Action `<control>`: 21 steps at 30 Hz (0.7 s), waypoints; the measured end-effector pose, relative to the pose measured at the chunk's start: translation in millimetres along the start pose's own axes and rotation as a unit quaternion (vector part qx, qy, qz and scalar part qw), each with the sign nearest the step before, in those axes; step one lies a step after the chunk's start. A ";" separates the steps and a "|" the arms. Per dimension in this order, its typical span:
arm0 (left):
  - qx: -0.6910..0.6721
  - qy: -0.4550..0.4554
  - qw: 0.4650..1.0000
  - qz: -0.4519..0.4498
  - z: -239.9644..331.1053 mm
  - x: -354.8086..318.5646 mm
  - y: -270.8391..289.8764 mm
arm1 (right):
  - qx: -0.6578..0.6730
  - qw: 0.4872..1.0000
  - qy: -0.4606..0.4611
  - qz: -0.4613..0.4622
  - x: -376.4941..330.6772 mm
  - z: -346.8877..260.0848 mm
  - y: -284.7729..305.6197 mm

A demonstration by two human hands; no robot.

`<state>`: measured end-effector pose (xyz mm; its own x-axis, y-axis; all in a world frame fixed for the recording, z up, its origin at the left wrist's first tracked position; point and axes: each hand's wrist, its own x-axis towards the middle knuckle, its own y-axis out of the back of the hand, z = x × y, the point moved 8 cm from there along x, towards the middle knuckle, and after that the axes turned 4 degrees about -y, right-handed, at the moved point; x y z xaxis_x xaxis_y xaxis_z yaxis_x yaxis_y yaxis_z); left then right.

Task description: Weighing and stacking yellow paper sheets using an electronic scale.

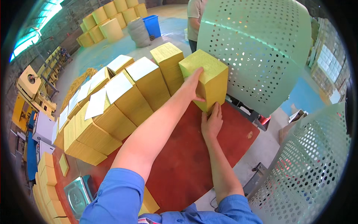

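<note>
A tall yellow block [217, 84], which looks like a squared stack of paper sheets, stands upright at the far end of the red table [179, 164]. My left hand [193, 85] is on its left side, with one finger reaching the top edge and the thumb lower on the near face. Low on the same block, the fingers of my right hand [212, 121] press against its bottom near edge. Just left of it stands another yellow stack [169, 71], followed by a row of more stacks, several topped with white sheets [140, 68].
A green perforated guard [257, 52] rises right behind the block; a second one [302, 160] is at lower right. A metal scale [78, 196] sits at lower left. Farther back are a blue bin [152, 26], yellow rolls [112, 30] and a person [194, 22].
</note>
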<state>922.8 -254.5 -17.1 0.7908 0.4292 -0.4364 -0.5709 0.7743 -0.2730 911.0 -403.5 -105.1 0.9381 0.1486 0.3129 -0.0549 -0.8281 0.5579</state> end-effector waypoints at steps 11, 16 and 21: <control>0.112 -0.106 0.981 -0.116 29.1 -94.8 42.9 | 0.047 0.999 0.018 0.012 7.0 -35.0 -17.9; 0.311 -0.283 0.908 -0.008 57.7 -222.8 127.3 | 0.139 0.964 0.216 0.069 19.0 31.3 6.8; 0.296 -0.202 0.926 0.120 37.9 -398.1 324.8 | 0.248 0.961 -0.114 -0.035 40.8 82.3 -6.7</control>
<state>430.9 -156.2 100.4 0.7437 0.6676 -0.0345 -0.6137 0.7023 0.3609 977.8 -436.4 -159.3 0.9871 0.1387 0.0804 0.1287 -0.9846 0.1185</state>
